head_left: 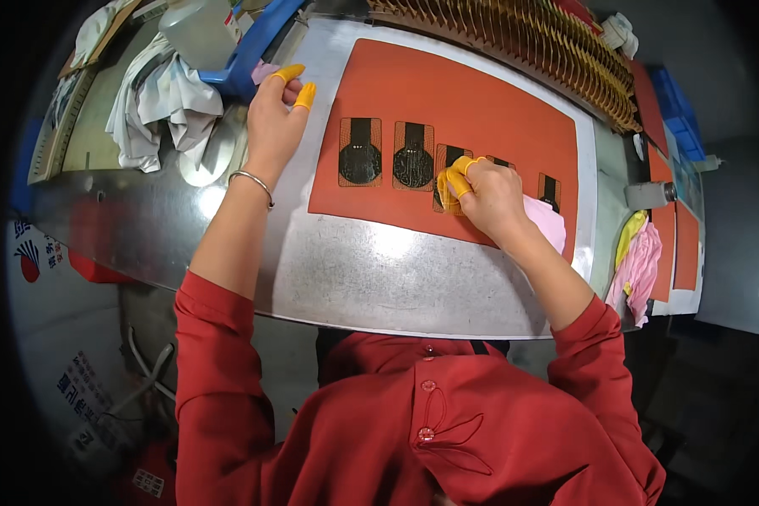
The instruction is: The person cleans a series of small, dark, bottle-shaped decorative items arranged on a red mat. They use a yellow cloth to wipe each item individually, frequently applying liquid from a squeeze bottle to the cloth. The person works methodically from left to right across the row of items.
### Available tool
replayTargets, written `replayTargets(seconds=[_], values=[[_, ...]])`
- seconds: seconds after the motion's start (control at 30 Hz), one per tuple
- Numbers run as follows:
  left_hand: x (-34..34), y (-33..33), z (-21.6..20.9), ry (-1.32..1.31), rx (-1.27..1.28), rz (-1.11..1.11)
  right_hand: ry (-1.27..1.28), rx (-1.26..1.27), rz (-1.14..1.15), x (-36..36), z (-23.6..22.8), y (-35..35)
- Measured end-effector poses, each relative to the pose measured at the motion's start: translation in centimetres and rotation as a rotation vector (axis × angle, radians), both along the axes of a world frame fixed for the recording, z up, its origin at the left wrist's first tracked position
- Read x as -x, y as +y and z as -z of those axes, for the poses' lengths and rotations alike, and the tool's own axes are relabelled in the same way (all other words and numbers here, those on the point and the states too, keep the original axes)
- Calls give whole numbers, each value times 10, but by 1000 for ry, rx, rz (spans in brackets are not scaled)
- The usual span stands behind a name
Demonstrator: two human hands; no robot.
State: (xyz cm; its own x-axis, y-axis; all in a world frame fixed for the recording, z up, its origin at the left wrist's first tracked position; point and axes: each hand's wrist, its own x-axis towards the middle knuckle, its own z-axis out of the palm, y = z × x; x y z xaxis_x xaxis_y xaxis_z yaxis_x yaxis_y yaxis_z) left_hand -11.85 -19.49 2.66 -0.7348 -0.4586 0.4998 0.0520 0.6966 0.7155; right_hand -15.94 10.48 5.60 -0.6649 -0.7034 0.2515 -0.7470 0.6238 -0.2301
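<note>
Right-hand grip [496,198] right of centre in the frame, down over the third dark piece [452,154], counting from the left in a row of five. Fingertips in yellow finger cots [457,182], bunched together over the middle of that piece; upper end visible above the fingertips, lower left corner visible beside and below. Can't tell if clamped on it or only touching: contact hidden by the fingers. Piece apparently flat on the orange mat [464,97], toward the mat's lower edge. First dark piece [360,153] and second dark piece [413,157] fully exposed to the left of the grip, second one just beside the fingertips. Fourth dark piece [503,162] mostly covered by the hand, only a top strip showing. Fifth dark piece [549,191] farther right, clear of the fingers. Pink cloth [550,223] on the mat, just beside the right wrist. Left-hand grip [275,122] upper left of centre, well apart from the third piece, near the mat's left edge; capped thumb and finger apart, nothing visible between. Blue tray [257,51] near those fingers, white cloths [173,101] farther left. All on a metal table [354,274]. Ridged copper-coloured rack [514,42] along the top of the frame.
</note>
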Motion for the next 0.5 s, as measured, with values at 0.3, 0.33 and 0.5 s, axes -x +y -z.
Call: replayTargets(seconds=[0.3, 0.33, 0.5], values=[[-2, -1, 6, -17, -17, -20, -83, -35, -18, -23, -6, 8], [0, 0, 3, -26, -20, -12, -77, -32, -8, -26, -6, 10], [-3, -2, 3, -28, -81, 1, -37, 3, 11, -31, -2, 12]])
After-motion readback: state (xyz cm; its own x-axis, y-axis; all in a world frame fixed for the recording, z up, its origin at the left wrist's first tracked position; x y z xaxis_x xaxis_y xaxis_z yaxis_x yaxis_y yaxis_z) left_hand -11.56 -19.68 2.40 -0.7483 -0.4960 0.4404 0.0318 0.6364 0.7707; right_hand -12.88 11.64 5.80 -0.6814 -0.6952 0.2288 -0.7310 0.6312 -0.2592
